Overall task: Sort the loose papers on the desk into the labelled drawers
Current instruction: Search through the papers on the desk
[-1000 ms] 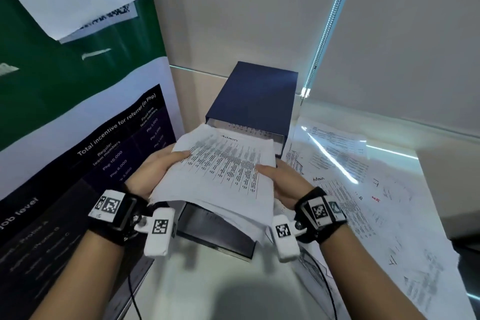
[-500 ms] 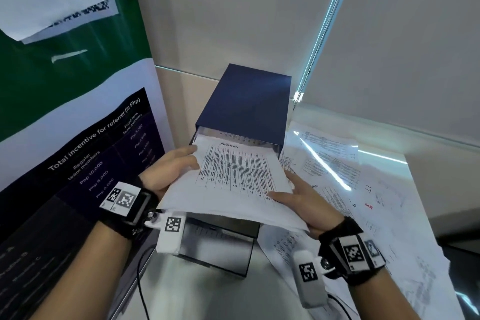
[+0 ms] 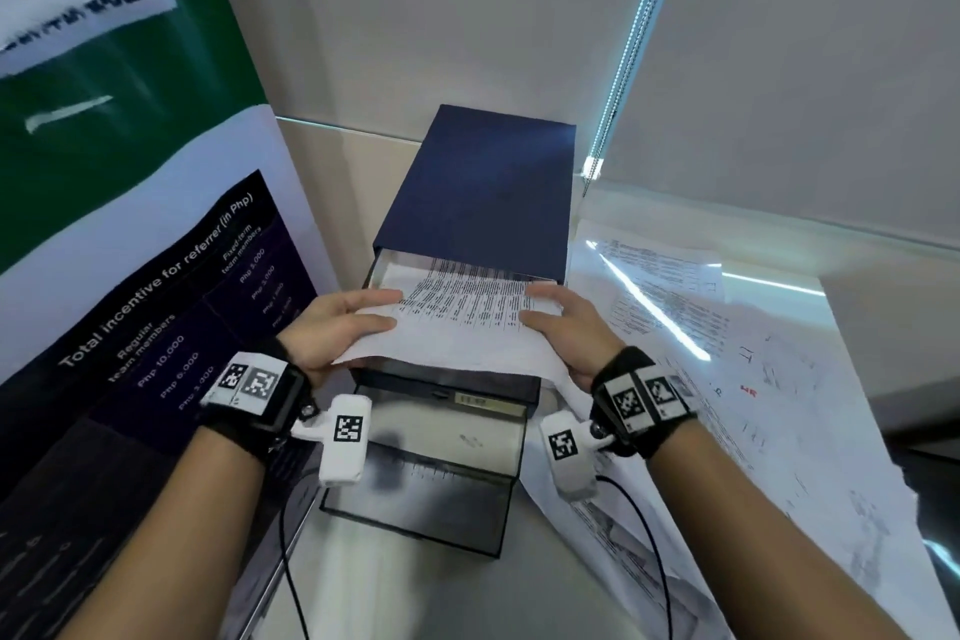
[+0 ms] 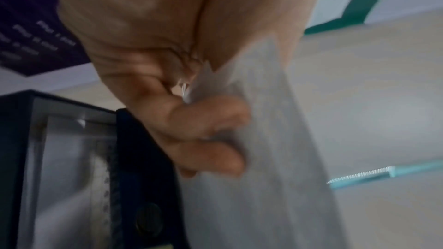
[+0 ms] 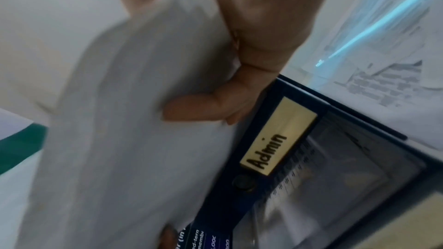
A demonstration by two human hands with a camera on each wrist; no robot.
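A dark blue drawer unit [image 3: 483,187] stands against the wall, its top drawer [image 3: 447,382] pulled out. Both my hands hold a stack of printed papers [image 3: 457,322] whose far end lies inside that drawer under the cabinet top. My left hand [image 3: 345,322] grips the stack's left edge, thumb on top, fingers [image 4: 208,135] curled underneath. My right hand [image 3: 563,325] grips the right edge, with fingers [image 5: 203,109] under the sheets. The top drawer's front carries a yellow label reading "Admin" [image 5: 275,137]. A lower drawer [image 3: 426,489] is also pulled out further, with a sheet inside.
Many loose printed papers [image 3: 727,379] cover the desk to the right of the drawer unit. A dark poster with white text [image 3: 156,327] leans at the left. A window blind with a bead chain [image 3: 634,42] hangs behind. A black cable [image 3: 649,535] runs from my right wrist.
The stack has been pushed forward and lowered into the top drawer, its heading now hidden under the cabinet. My right hand has come back up level with the left.
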